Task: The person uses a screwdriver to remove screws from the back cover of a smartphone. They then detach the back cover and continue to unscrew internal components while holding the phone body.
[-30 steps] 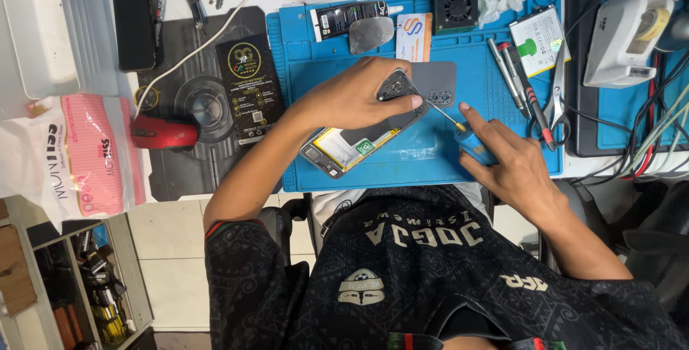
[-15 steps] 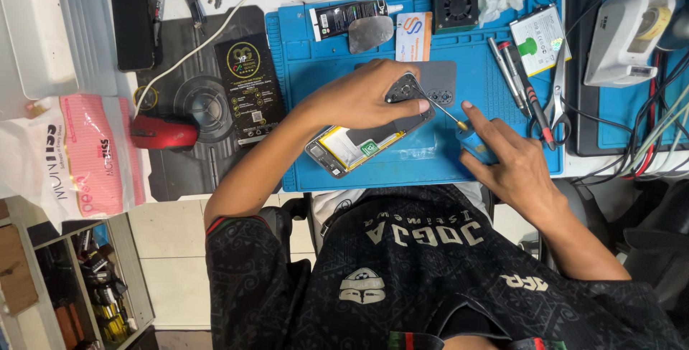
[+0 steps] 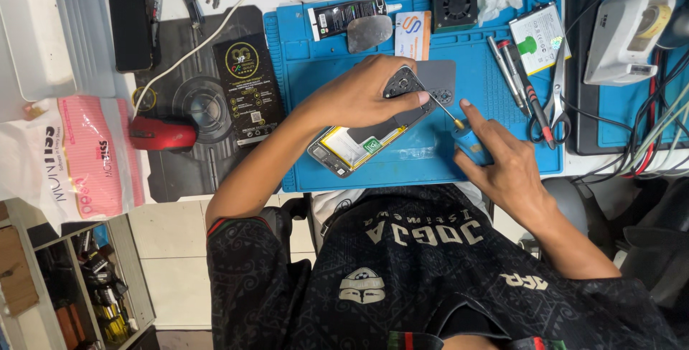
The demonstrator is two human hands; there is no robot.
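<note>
An opened phone (image 3: 352, 145) lies tilted on the blue work mat (image 3: 316, 70), its battery and green board showing. My left hand (image 3: 362, 95) presses down on its upper end, fingers over the dark camera module (image 3: 403, 83). My right hand (image 3: 499, 160) grips a blue-handled screwdriver (image 3: 465, 135); the thin metal shaft points up-left to the phone's top edge near my left fingertips. A grey back cover (image 3: 439, 77) lies just beyond the phone.
More screwdrivers (image 3: 511, 70) and scissors (image 3: 552, 106) lie on the mat's right. A small black fan (image 3: 455, 4), a glue tube (image 3: 344, 16) and an orange-white card (image 3: 411, 34) sit at the mat's far edge. A red mouse (image 3: 161, 135) rests on a dark pad at left.
My right hand has turned slightly with the screwdriver, its tip staying at the phone's top edge. My left hand keeps its hold on the phone.
</note>
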